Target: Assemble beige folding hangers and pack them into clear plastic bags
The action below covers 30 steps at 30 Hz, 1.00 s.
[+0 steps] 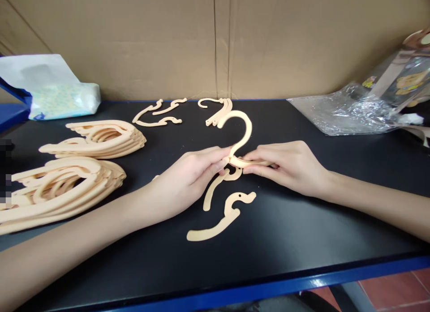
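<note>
A cream plastic hanger piece with a curved hook [247,126] stands upright between my hands, above the middle of the table. My left hand [198,171] pinches it at the base of the hook. With thumb and fingers, my right hand [289,166] grips the arm that extends to the right. Below them lies a loose curved hanger arm [215,227] with a small hole near one end. Another curved arm [211,195] lies just behind it, its far end partly covered by my left fingers.
Two stacks of cream hanger parts, a rear stack [97,139] and a front stack [67,186], sit at the left. Several loose pieces [154,121] lie at the back, beside a hooked group [223,110]. Clear plastic bags [352,108] occupy the back right; a white packet [67,99], the back left.
</note>
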Each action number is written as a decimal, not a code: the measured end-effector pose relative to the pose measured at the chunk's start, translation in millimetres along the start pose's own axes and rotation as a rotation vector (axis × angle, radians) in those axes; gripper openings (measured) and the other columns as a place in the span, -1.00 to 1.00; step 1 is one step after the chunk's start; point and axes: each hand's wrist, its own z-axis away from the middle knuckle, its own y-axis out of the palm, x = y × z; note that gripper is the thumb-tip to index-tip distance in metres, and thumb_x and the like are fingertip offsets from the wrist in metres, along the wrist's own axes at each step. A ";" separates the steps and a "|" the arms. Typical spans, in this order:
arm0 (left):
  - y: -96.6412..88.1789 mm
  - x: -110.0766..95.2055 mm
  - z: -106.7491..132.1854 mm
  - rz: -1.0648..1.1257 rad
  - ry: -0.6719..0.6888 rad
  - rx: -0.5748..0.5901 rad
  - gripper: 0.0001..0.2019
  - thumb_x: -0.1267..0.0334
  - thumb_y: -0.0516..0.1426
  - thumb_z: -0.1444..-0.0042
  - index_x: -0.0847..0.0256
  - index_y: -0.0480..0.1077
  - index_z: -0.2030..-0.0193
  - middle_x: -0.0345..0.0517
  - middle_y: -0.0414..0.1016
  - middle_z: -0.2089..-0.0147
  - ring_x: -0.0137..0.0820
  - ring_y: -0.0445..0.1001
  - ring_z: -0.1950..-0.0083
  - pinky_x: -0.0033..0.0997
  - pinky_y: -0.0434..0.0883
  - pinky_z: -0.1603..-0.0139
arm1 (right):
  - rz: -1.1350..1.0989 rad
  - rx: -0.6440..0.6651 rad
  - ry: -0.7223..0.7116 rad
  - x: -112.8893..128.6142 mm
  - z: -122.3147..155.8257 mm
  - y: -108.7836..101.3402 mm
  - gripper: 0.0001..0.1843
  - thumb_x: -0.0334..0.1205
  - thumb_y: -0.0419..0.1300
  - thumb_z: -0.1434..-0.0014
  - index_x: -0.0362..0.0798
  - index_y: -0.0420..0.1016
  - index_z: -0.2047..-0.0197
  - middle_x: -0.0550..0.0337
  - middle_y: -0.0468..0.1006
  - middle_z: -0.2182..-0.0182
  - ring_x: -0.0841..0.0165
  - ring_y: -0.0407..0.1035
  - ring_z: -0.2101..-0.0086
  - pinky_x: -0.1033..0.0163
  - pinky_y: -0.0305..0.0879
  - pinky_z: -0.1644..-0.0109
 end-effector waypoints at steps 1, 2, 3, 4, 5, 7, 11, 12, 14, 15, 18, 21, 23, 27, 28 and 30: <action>2.1 0.4 0.7 -0.036 -0.017 -0.033 -0.74 0.29 -0.06 -0.41 0.25 0.42 -0.02 -0.22 0.45 0.23 -0.49 0.42 0.25 -0.54 0.36 0.19 | -0.013 -0.024 0.063 0.7 -1.1 -0.2 -0.77 -0.06 0.16 -0.33 -0.03 0.53 0.16 0.32 0.55 0.46 0.50 0.38 0.50 0.36 0.14 0.40; 4.1 1.3 1.7 -0.092 -0.027 -0.072 -0.72 0.27 -0.04 -0.40 0.28 0.39 -0.11 -0.19 0.45 0.20 -0.46 0.43 0.22 -0.50 0.37 0.17 | -0.020 -0.050 0.135 0.4 -2.5 -0.6 -0.77 -0.05 0.18 -0.32 -0.03 0.52 0.18 0.33 0.55 0.48 0.50 0.37 0.52 0.36 0.15 0.40; 5.7 2.4 3.0 -0.161 -0.024 -0.106 -0.67 0.25 -0.02 -0.40 0.31 0.34 -0.20 -0.15 0.46 0.17 -0.42 0.43 0.18 -0.46 0.38 0.13 | -0.021 -0.075 0.211 -1.1 -4.3 -1.2 -0.76 -0.04 0.19 -0.30 -0.04 0.50 0.22 0.34 0.54 0.51 0.49 0.36 0.53 0.35 0.14 0.40; 6.7 3.8 4.6 -0.234 -0.009 -0.132 -0.62 0.23 -0.01 -0.39 0.33 0.30 -0.26 -0.11 0.46 0.14 -0.37 0.43 0.14 -0.41 0.38 0.09 | -0.012 -0.095 0.285 -3.8 -6.2 -1.9 -0.75 -0.03 0.19 -0.28 -0.04 0.48 0.28 0.35 0.53 0.52 0.48 0.34 0.54 0.34 0.13 0.40; 7.0 5.3 6.3 -0.299 0.009 -0.146 -0.58 0.22 -0.01 -0.39 0.35 0.27 -0.30 -0.08 0.47 0.11 -0.34 0.43 0.10 -0.36 0.38 0.05 | 0.006 -0.108 0.351 -7.8 -8.0 -2.8 -0.74 -0.03 0.19 -0.27 -0.04 0.46 0.33 0.34 0.53 0.53 0.47 0.33 0.53 0.32 0.12 0.40; 5.5 8.2 9.6 -0.388 0.037 -0.156 -0.60 0.22 -0.02 -0.39 0.35 0.31 -0.28 -0.06 0.49 0.09 -0.30 0.42 0.07 -0.29 0.37 0.02 | 0.071 -0.122 0.453 -18.2 -11.1 -5.0 -0.72 -0.04 0.18 -0.24 -0.04 0.42 0.41 0.30 0.53 0.49 0.43 0.33 0.49 0.29 0.11 0.39; 0.3 11.5 13.5 -0.449 0.056 -0.162 -0.65 0.23 0.00 -0.39 0.29 0.39 -0.20 -0.08 0.52 0.08 -0.31 0.40 0.10 -0.27 0.38 0.05 | 0.215 -0.115 0.528 -34.6 -13.9 -8.9 -0.74 -0.11 0.19 -0.17 -0.03 0.36 0.49 0.23 0.48 0.44 0.35 0.30 0.41 0.24 0.09 0.35; -0.2 11.7 13.8 -0.450 0.060 -0.156 -0.66 0.23 0.01 -0.39 0.28 0.40 -0.20 -0.09 0.51 0.07 -0.31 0.39 0.09 -0.27 0.39 0.05 | 0.236 -0.107 0.543 -36.0 -14.2 -9.5 -0.75 -0.13 0.18 -0.16 -0.03 0.35 0.51 0.23 0.47 0.44 0.34 0.29 0.41 0.23 0.08 0.35; -0.3 12.0 14.1 -0.439 0.056 -0.141 -0.66 0.23 0.01 -0.39 0.26 0.40 -0.20 -0.09 0.50 0.06 -0.30 0.39 0.07 -0.26 0.40 0.03 | 0.275 -0.089 0.561 -35.9 -14.4 -10.0 -0.75 -0.16 0.17 -0.15 -0.02 0.31 0.53 0.22 0.46 0.46 0.32 0.28 0.41 0.21 0.09 0.34; 0.1 12.2 14.1 -0.436 0.051 -0.134 -0.66 0.23 0.02 -0.39 0.25 0.40 -0.20 -0.09 0.49 0.05 -0.30 0.38 0.06 -0.25 0.40 0.03 | 0.299 -0.080 0.554 -35.3 -14.2 -9.9 -0.74 -0.17 0.17 -0.15 -0.02 0.30 0.54 0.22 0.46 0.48 0.31 0.29 0.40 0.19 0.10 0.30; 1.5 13.0 14.0 -0.444 0.039 -0.112 -0.66 0.21 0.02 -0.38 0.21 0.40 -0.21 -0.09 0.45 0.02 -0.29 0.36 0.03 -0.23 0.40 0.01 | 0.397 -0.062 0.477 -34.4 -12.1 -7.9 -0.71 -0.14 0.15 -0.19 -0.02 0.32 0.53 0.21 0.46 0.52 0.24 0.32 0.35 0.07 0.14 0.11; 2.5 13.5 13.5 -0.446 0.042 -0.081 -0.67 0.22 0.00 -0.39 0.22 0.41 -0.20 -0.07 0.43 0.01 -0.29 0.36 0.02 -0.22 0.40 -0.01 | 0.520 -0.111 0.353 -35.0 -8.7 -4.6 -0.85 -0.15 0.16 -0.22 -0.04 0.48 0.30 0.11 0.54 0.37 0.13 0.36 0.25 -0.02 0.15 0.02; 2.7 13.0 13.2 -0.437 0.043 -0.059 -0.66 0.26 -0.03 -0.41 0.25 0.39 -0.21 -0.06 0.42 -0.02 -0.30 0.35 0.00 -0.22 0.38 -0.05 | 0.558 -0.172 0.220 -33.1 -7.2 -3.5 -0.78 -0.19 0.18 -0.22 -0.08 0.48 0.08 0.01 0.55 0.21 0.09 0.36 0.16 -0.01 0.19 0.03; 2.1 10.6 13.0 -0.397 0.070 -0.070 -0.66 0.26 -0.02 -0.41 0.27 0.33 -0.24 -0.06 0.40 -0.09 -0.32 0.34 -0.07 -0.25 0.32 -0.15 | 0.456 -0.154 -0.169 -20.6 -6.0 -5.2 -0.81 -0.26 0.13 -0.30 -0.08 0.48 0.05 0.01 0.55 0.13 0.19 0.36 0.15 0.11 0.26 0.12; 1.9 9.8 12.9 -0.382 0.081 -0.075 -0.67 0.25 -0.01 -0.40 0.25 0.33 -0.22 -0.07 0.40 -0.09 -0.32 0.34 -0.08 -0.27 0.31 -0.15 | 0.439 -0.112 -0.254 -17.3 -5.6 -5.7 -0.82 -0.27 0.12 -0.32 -0.08 0.49 0.06 0.02 0.55 0.14 0.20 0.36 0.15 0.12 0.27 0.12; 1.5 8.3 12.4 -0.355 0.097 -0.080 -0.72 0.24 0.02 -0.39 0.22 0.36 -0.16 -0.10 0.41 -0.07 -0.34 0.34 -0.06 -0.30 0.32 -0.12 | 0.433 -0.036 -0.366 -13.0 -4.9 -6.4 -0.81 -0.28 0.10 -0.34 -0.08 0.50 0.05 0.05 0.57 0.13 0.21 0.36 0.14 0.12 0.28 0.11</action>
